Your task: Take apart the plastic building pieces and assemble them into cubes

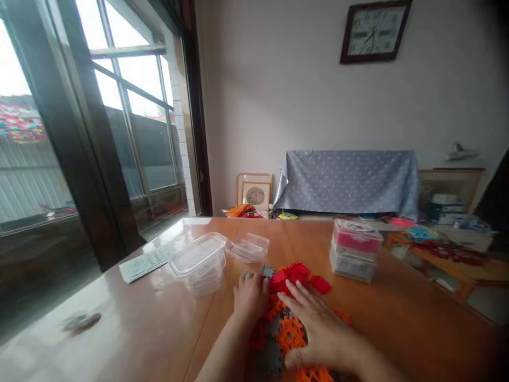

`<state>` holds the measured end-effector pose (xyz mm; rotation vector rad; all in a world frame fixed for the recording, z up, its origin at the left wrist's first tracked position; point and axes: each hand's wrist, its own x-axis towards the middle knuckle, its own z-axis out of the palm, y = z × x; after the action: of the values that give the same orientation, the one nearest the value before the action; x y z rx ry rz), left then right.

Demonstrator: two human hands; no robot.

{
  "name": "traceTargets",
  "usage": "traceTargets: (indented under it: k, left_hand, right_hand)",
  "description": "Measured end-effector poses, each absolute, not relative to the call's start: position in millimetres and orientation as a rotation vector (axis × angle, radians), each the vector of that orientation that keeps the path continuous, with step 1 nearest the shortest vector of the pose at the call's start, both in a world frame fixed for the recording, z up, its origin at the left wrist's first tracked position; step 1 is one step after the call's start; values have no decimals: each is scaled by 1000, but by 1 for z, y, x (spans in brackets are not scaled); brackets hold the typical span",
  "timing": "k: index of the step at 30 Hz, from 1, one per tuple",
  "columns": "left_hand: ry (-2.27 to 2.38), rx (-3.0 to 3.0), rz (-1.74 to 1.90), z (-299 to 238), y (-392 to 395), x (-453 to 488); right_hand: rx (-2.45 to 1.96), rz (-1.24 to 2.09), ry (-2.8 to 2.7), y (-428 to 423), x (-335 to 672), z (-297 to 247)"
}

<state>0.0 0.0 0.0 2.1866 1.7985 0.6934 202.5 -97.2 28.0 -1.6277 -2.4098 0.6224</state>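
Observation:
A pile of toothed plastic pieces lies on the table in front of me, with orange pieces (291, 333), red pieces (294, 275) and grey pieces (272, 353). At its left edge is my left hand (251, 294), fingers curled down and close together; its fingertips, and whatever they may hold, are hidden. My right hand (322, 326) spreads its fingers over the right side of the pile, palm down, with orange and red pieces beneath and beside it. Whether its fingertips touch the red pieces is hard to tell.
Stacked clear plastic containers (201, 260) and clear lids (249, 246) stand behind on the left, near a printed sheet (147, 261). Two stacked boxes (353, 250) sit at the back right. A small blurred object (81, 321) lies at the wooden table's (131, 339) left.

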Motion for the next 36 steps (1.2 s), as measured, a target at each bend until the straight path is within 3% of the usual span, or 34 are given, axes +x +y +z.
traceTargets:
  k: [11,17,26,36]
  left_hand:
    - [1550,1928,994,-5,13,0]
    - [1730,1957,823,14,-3,2]
    - [1267,2395,353,20,-27,3]
    - [1568,2408,524,21,-17,2]
  right_hand:
    - [-1453,309,-1925,-69,193,8]
    - [-1457,345,-1571,-46,226,-8]
    - [-1181,814,-1364,-49,236,-1]
    - [-1580,566,-1196,-4,274,-30]
